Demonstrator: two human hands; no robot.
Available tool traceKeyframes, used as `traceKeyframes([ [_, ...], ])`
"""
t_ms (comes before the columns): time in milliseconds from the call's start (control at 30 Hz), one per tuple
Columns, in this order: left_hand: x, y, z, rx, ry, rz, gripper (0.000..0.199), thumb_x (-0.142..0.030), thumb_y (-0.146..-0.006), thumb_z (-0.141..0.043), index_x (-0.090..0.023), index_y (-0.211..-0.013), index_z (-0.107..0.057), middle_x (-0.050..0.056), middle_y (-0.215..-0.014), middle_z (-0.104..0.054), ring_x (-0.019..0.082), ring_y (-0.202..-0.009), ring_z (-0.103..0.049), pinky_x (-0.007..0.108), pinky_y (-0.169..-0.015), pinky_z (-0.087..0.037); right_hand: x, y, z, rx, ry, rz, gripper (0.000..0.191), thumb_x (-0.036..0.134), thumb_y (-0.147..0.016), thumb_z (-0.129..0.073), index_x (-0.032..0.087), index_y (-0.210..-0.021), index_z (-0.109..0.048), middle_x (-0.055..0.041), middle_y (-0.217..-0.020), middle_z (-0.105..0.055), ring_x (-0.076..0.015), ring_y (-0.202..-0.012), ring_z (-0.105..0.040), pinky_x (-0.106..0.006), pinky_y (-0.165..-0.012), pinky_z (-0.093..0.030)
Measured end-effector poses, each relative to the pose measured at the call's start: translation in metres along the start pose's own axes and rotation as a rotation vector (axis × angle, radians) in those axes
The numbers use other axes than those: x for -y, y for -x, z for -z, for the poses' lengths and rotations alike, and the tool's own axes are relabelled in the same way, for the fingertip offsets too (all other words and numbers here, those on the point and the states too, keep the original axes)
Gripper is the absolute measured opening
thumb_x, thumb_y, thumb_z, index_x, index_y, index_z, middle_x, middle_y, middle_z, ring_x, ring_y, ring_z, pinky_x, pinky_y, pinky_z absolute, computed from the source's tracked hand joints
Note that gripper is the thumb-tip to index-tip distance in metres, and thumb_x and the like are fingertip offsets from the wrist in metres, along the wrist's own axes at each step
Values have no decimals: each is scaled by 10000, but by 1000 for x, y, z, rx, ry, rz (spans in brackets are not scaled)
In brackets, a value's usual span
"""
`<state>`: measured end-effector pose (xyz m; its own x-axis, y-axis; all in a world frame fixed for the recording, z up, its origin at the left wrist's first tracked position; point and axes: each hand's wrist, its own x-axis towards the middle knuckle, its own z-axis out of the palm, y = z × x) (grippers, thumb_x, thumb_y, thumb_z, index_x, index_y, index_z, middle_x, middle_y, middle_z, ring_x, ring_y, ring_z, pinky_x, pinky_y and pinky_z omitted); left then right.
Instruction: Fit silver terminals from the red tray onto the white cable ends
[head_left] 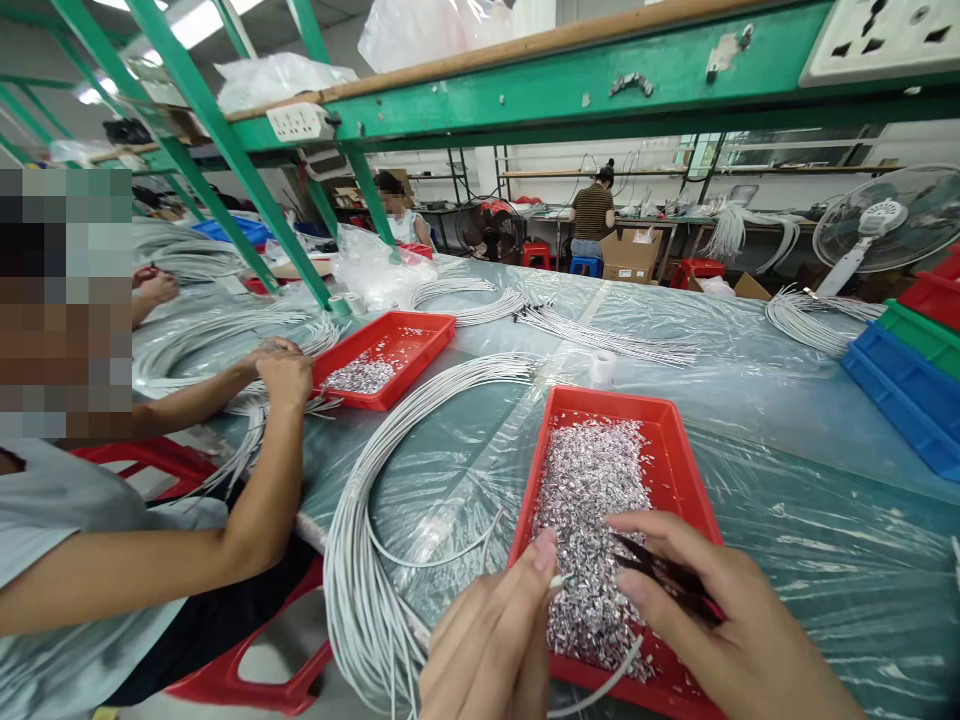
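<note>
- Two hands are right up close, low in the picture, over a red tray (679,470).
- That tray is full of tiny shiny metal bits (589,500).
- On one side, the left hand (491,650) pinches the tip of a thin white wire (600,685) with its fingers closed on it. The wire tip sits just above the shiny bits, and the rest of it bends down under the hands.
- On the other side, the right hand (739,640) has its fingers closed on dark tweezers (664,572). The tweezer points aim at the wire tip.
- Beside the tray, a big bunch of white wires (360,530) curves over the table (787,470), which has clear plastic on it.
- Next to this spot, another person sits with both hands (281,365) on more white wires.
- Near those hands is a second red tray (420,335) with a smaller pile of shiny bits.
- More wire bunches lie farther along the table.
- Blue, green and red bins (911,375) are stacked at the table's far edge.
- A white fan (889,225) stands behind them.
- Green metal shelves (570,85) hang above the table.
- Far back, more people sit at other tables.
</note>
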<state>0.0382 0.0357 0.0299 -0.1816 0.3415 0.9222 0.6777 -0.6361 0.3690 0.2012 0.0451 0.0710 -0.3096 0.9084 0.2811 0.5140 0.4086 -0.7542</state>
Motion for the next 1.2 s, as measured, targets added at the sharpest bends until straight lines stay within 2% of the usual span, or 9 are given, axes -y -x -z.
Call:
traceKeyframes([
  [100,6,-4,5,64,97,-26,381,98,-758,-638,-101,-1080,-677,79,-952,-734,158,-752,-647,264,-580,-483,1,0,15,-41,9,72,266,372,-895,-647,372,-1144,-554,98,-670,-579,-93,-540,-579,-122,-502,-490],
  [200,6,-7,12,265,156,-45,310,75,-811,-593,-68,-1078,-661,101,-976,-717,173,-816,-614,290,-636,-486,3,3,20,-49,66,167,271,286,-891,-671,355,-1129,-560,112,-627,-544,-69,-479,-525,-95,-497,-463],
  [300,6,-10,19,431,189,-74,244,30,-866,-552,-56,-1072,-652,101,-958,-705,169,-828,-572,296,-682,-486,3,4,15,28,26,261,287,135,-894,-631,306,-1115,-562,96,-781,-633,-51,-556,-572,-76,-583,-483],
  [367,5,-11,23,483,216,-87,196,-20,-904,-521,-57,-1049,-649,100,-924,-696,167,-801,-554,294,-670,-480,2,4,11,78,0,319,282,81,-891,-601,264,-1103,-564,69,-880,-665,-53,-638,-611,-86,-634,-486],
  [467,5,-11,25,525,216,-106,192,-66,-936,-475,-50,-1032,-641,105,-881,-679,167,-744,-527,294,-626,-454,3,3,10,89,36,349,233,51,-887,-531,215,-1045,-582,37,-893,-679,-80,-733,-642,-130,-642,-485],
  [633,2,-4,27,570,116,-70,279,-115,-968,-394,-51,-1115,-622,115,-898,-658,188,-745,-508,325,-658,-420,9,2,14,151,116,305,166,69,-881,-482,184,-923,-593,14,-805,-668,-117,-663,-626,-199,-538,-462],
  [767,4,0,30,671,74,-89,291,-114,-975,-388,-46,-1161,-601,111,-918,-654,188,-753,-497,323,-678,-409,6,6,13,208,236,311,121,93,-895,-527,190,-952,-570,11,-831,-667,-160,-684,-636,-266,-577,-468],
  [1033,9,-1,28,756,66,-91,297,-69,-957,-381,-52,-1183,-573,101,-892,-635,186,-742,-479,314,-662,-399,1,7,14,276,361,253,403,23,-699,-788,220,-974,-569,32,-924,-680,-187,-731,-648,-291,-623,-460],
  [1200,15,0,24,763,93,-77,282,-97,-975,-372,-69,-1169,-576,91,-856,-638,181,-729,-487,303,-626,-402,2,0,7,316,364,187,414,-19,-667,-806,201,-935,-580,50,-839,-653,-182,-715,-630,-291,-612,-444],
])
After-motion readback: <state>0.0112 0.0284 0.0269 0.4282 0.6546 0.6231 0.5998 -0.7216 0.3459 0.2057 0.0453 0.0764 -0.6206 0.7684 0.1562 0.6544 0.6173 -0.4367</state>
